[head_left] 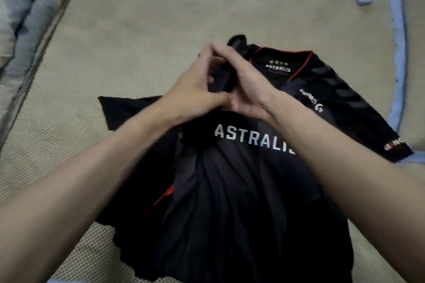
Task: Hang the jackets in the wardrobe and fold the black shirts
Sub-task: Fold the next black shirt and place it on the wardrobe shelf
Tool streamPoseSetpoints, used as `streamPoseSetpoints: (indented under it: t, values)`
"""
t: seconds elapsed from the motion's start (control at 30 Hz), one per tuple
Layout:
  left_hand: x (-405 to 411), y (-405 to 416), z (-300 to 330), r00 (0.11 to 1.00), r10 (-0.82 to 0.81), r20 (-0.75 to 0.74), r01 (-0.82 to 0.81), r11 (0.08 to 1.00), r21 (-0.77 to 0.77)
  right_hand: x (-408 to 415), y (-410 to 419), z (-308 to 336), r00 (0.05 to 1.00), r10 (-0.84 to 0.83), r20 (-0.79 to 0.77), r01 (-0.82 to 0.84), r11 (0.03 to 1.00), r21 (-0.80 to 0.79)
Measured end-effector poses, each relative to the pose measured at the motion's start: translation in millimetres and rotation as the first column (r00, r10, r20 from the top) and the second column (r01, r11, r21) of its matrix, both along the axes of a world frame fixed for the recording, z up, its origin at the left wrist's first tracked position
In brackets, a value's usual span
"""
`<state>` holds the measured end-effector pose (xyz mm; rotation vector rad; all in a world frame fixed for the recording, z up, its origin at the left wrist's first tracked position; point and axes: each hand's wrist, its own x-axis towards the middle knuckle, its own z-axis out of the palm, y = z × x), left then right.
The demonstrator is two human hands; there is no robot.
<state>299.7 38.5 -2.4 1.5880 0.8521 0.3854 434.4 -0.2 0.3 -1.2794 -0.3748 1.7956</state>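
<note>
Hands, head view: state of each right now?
Left hand: fingers curled, gripping bunched fabric of the black shirt.
Right hand: gripping the same bunch of the black shirt, beside the left hand.

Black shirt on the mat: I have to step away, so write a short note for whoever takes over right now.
Left hand and right hand: both grip a bunched part of the black shirt at its left shoulder, close together.
Shirt: lies front up on the woven mat, collar away from you, right sleeve spread out flat, body wrinkled.
Done: shirt laid out; no fold finished that I can see.
Left: fold this shirt. No jackets or wardrobe in view, so that part cannot be judged.
</note>
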Motion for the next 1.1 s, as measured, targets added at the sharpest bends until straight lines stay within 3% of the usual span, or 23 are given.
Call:
streamPoseSetpoints:
  t: [0.1, 0.2, 0.33, 0.37, 0.43, 0.5, 0.57, 0.67, 0.8, 0.87, 1.0, 1.1]
  values:
    - [46.5, -33.5, 9.5, 0.967, -0.244, 0.073, 0.255, 0.933, -0.255, 54.6, -48.4, 4.9, 0.980, -0.201, 0.002, 0.201, 0.979, -0.021]
    - [79.7, -46.8, 15.1, 0.973, -0.214, 0.090, 0.232, 0.907, -0.350, 112.7, -109.9, -4.5, 0.885, -0.443, 0.145, 0.456, 0.888, -0.067]
    - [125.5, -40.2, -1.5, 0.999, -0.004, -0.052, -0.003, 0.989, -0.149, 167.0, -196.7, -27.9, 0.611, -0.568, 0.551, 0.676, 0.737, 0.010]
    - [136.8, -34.2, -14.7, 0.991, -0.034, -0.126, 0.027, 0.998, -0.051, 177.5, -216.0, -40.6, 0.530, -0.521, 0.669, 0.682, 0.730, 0.028]
    - [159.7, -23.6, -38.0, 0.932, -0.175, -0.319, 0.243, 0.952, 0.187, 190.8, -245.3, -67.1, 0.428, -0.340, 0.837, 0.651, 0.759, -0.024]
    - [184.0, -20.2, -54.4, 0.776, -0.307, -0.551, 0.540, 0.775, 0.328, 195.2, -262.5, -92.2, 0.460, -0.217, 0.861, 0.615, 0.777, -0.133]
    - [208.3, -22.5, -67.4, 0.631, -0.326, -0.704, 0.709, 0.610, 0.354, 195.1, -270.8, -110.5, 0.508, -0.144, 0.849, 0.569, 0.796, -0.205]
    - [239.0, -23.9, -76.7, 0.507, -0.258, -0.822, 0.825, 0.421, 0.377, 198.1, -273.3, -123.0, 0.462, -0.194, 0.865, 0.608, 0.780, -0.150]
    - [274.6, -16.3, -84.6, 0.428, -0.155, -0.891, 0.886, 0.265, 0.380, 206.2, -272.1, -125.3, 0.368, -0.362, 0.857, 0.715, 0.699, -0.011]
    - [288.1, -10.4, -88.2, 0.426, -0.113, -0.898, 0.892, 0.221, 0.396, 209.5, -275.7, -124.4, 0.329, -0.399, 0.856, 0.755, 0.656, 0.015]
    - [300.1, 3.3, -85.3, 0.403, -0.010, -0.915, 0.861, 0.343, 0.375, 211.8, -288.7, -136.1, 0.266, -0.419, 0.868, 0.815, 0.579, 0.030]
    - [296.4, 22.3, -77.8, 0.399, 0.002, -0.917, 0.861, 0.344, 0.375, 209.2, -295.6, -142.4, 0.227, -0.416, 0.881, 0.820, 0.570, 0.057]
